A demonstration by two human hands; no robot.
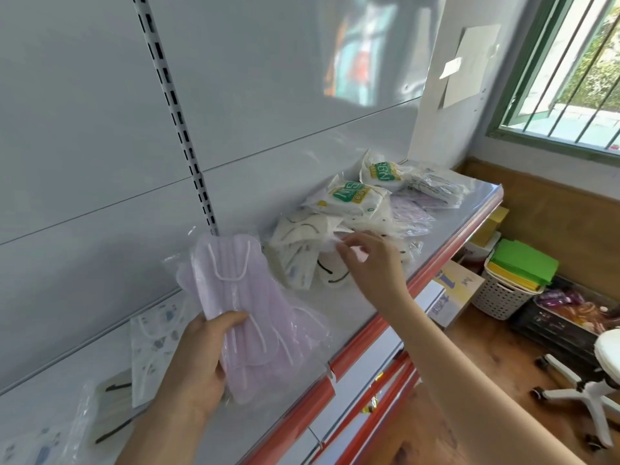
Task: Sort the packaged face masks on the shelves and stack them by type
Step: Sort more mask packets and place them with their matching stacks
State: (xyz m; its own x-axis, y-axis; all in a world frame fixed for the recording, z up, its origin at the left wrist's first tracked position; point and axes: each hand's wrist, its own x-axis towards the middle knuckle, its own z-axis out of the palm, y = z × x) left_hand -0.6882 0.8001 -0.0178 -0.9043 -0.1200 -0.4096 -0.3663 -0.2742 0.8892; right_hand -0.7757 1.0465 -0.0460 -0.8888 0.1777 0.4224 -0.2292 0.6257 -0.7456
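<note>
My left hand (198,360) grips a few pale purple packaged masks (241,303) above the shelf (432,243). My right hand (372,263) reaches to the mixed heap of packs and pinches a clear-wrapped pack (339,241) at its near edge. The heap holds white masks with black loops (298,253), packs with green labels (349,196), another green-labelled pack (379,172), purple packs (409,213) and a white printed pack (436,187). At the lower left lie a patterned white mask pack (151,347) and a beige pack with black loops (110,411).
The shelf has a red front strip (369,327) and a slotted upright (177,112) in the back panel. To the right, on the wooden floor, are a white basket with green and yellow sheets (510,283), a cardboard box (453,293), a dark crate (563,317) and a white swivel stool (600,374).
</note>
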